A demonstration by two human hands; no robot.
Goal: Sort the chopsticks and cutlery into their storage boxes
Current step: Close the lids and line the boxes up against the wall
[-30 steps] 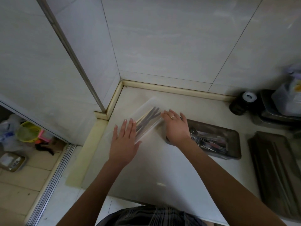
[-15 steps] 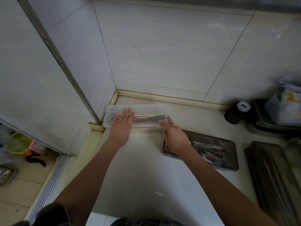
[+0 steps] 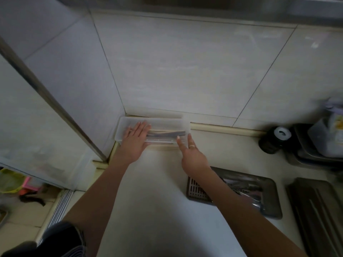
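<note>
Against the counter's (image 3: pixel 157 191) back-left corner: clear lidded chopstick box (image 3: pixel 167 125), lengthwise along the back edge, dark chopsticks (image 3: pixel 167 134) visible inside. Left hand (image 3: pixel 135 143) flat on its lid, fingers straight and together. Right hand (image 3: pixel 193 158) at its right end, fingers extended, touching, pinching nothing. Judged light, rigid, slick plastic; contents likely to rattle; best held at both short ends. Near front-right edge: dark cutlery tray (image 3: pixel 267 201), utensils inside.

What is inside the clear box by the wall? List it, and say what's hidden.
Inside the clear box lie dark and pale chopsticks. The left hand lies flat on its lid, covering their left ends; their number cannot be told.
</note>
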